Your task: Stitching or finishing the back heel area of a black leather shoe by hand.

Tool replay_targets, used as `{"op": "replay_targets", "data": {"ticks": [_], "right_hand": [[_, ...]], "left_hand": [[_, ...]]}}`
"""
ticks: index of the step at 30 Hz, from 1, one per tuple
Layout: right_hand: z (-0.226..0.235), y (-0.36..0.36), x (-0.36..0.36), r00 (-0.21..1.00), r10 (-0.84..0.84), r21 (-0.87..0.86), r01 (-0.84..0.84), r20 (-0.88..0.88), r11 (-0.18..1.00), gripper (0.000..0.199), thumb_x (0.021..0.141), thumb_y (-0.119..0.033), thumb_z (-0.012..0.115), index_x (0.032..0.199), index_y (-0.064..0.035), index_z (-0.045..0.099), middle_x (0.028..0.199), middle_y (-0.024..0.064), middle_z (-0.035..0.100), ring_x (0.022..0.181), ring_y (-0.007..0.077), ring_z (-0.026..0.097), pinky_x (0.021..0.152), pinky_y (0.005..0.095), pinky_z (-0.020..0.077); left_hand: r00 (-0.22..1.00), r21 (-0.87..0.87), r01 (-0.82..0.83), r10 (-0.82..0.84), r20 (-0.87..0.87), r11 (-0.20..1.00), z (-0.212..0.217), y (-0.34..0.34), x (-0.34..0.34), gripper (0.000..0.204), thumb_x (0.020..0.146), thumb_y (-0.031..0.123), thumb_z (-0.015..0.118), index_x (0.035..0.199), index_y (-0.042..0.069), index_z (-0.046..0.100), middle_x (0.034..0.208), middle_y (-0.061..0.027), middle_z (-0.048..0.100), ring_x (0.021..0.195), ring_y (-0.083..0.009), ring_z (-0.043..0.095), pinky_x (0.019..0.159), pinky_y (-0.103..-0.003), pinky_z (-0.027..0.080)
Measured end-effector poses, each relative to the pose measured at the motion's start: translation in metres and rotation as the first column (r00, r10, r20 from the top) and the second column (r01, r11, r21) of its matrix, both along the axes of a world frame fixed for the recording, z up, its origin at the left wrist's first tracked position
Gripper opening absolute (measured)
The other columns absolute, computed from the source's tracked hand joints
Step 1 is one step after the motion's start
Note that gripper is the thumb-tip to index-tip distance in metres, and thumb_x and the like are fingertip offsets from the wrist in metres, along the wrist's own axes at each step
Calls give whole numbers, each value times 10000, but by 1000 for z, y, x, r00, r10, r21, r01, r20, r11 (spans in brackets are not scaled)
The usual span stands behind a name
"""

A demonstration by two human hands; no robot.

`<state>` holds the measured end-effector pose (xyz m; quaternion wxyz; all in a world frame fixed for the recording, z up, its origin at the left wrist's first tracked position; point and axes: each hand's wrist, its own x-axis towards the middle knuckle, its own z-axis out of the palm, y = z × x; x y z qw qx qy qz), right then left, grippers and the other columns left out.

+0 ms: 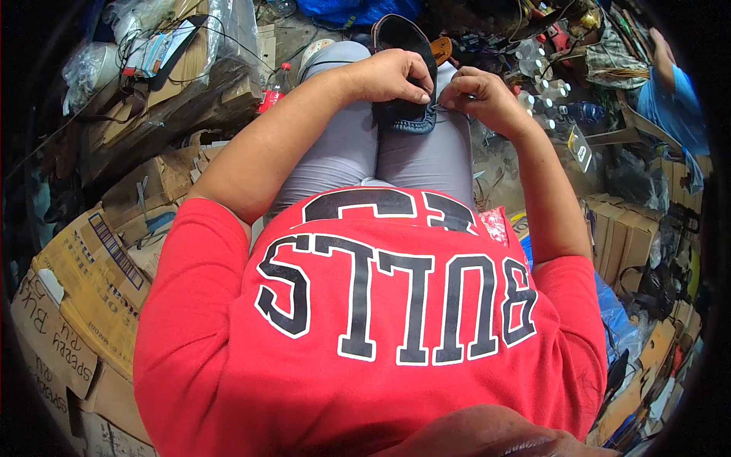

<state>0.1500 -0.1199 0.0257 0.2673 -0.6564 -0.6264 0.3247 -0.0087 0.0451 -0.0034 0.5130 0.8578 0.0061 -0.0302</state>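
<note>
A dark blue shoe (403,46) rests on my lap, its toe end toward me and its opening facing away. My left hand (396,76) lies over the shoe's toe and grips it from the left side. My right hand (476,95) sits at the right edge of the toe with fingers pinched together, touching the stitched rim; whether a needle or thread is in it is too small to tell. My legs in grey trousers (358,145) support the shoe. A red shirt with large lettering fills the lower picture.
Cardboard boxes (84,289) stack at my left, with a red-capped bottle (272,87) beside them. More boxes (624,228) and several clear bottles (541,84) lie at the right. Another person's arm in a blue sleeve (670,91) is at the far right.
</note>
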Motion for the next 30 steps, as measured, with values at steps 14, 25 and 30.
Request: {"op": "replay_targets", "data": {"ticks": [14,25,30], "right_hand": [[-11,-7,0,974,-147,-66,138,-173,988,111,793,5,658,877,-60,691,861,2,567,793,89,568,724,227,470],[-6,-10,-5,951,-208,-145,178,-228,973,77,805,-20,670,881,-31,678,843,-12,531,783,76,550,709,216,456],[-4,-10,-5,958,-184,-119,161,-218,980,77,810,-7,656,881,-31,676,850,-9,541,791,84,554,718,222,463]], "left_hand": [[999,-187,-34,38,19,982,-1,1,-4,192,783,173,689,913,32,683,869,-30,532,881,-152,519,809,-264,391],[997,-143,69,-71,-5,987,2,3,-3,217,803,168,650,983,55,696,850,-44,525,878,-152,521,801,-269,399],[1000,-84,8,-11,-29,996,0,-1,-2,225,795,212,682,926,29,690,856,-48,531,875,-163,527,800,-274,398]]}}
